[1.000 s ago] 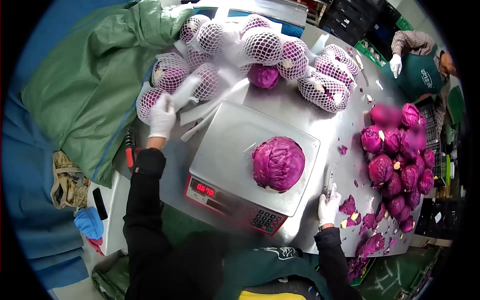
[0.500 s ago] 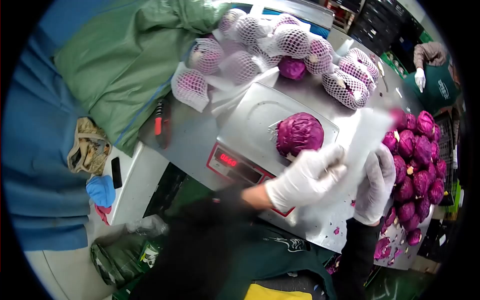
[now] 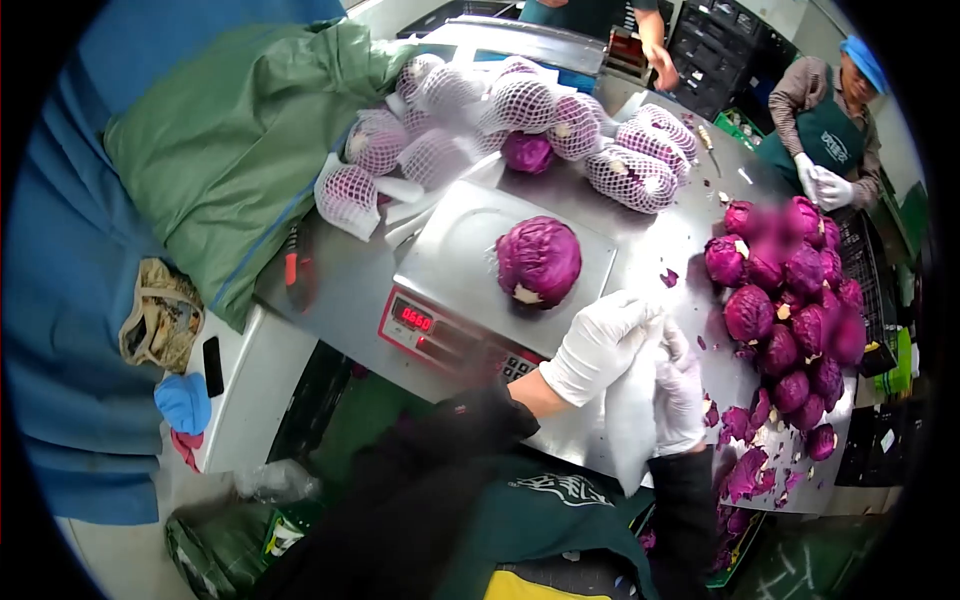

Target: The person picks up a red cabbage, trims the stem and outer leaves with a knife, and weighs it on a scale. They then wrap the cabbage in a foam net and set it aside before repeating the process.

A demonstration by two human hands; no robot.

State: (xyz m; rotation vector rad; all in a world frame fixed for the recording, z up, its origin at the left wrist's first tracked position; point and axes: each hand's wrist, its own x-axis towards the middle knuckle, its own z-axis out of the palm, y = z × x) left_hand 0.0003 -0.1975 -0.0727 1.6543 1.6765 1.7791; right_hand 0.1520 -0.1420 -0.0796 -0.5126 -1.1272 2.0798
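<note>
My left hand [image 3: 602, 343], in a white glove, is closed at the top of a limp white foam sleeve [image 3: 632, 425] in front of the scale. My right hand [image 3: 682, 388], also gloved, is closed round the sleeve's right side; its fingers are partly hidden. Just beyond my left hand, a trimmed red cabbage [image 3: 538, 262] rests on the steel pan of the weighing scale [image 3: 450, 245], apart from both hands. Red digits glow on the scale's display [image 3: 412, 318].
Netted cabbages [image 3: 525, 103] crowd the table's back, beside a bare cabbage [image 3: 527, 152]. Right of my hands lies a pile of loose cabbages [image 3: 790, 300] with leaf scraps. A green sack [image 3: 220, 150] and a red-and-black tool [image 3: 292, 262] lie left. A co-worker [image 3: 825, 135] stands at far right.
Both hands have come down and closer together, and the foam sleeve now hangs downward instead of pointing up. The view has shifted, bringing more of the co-worker and another person's arm into sight.
</note>
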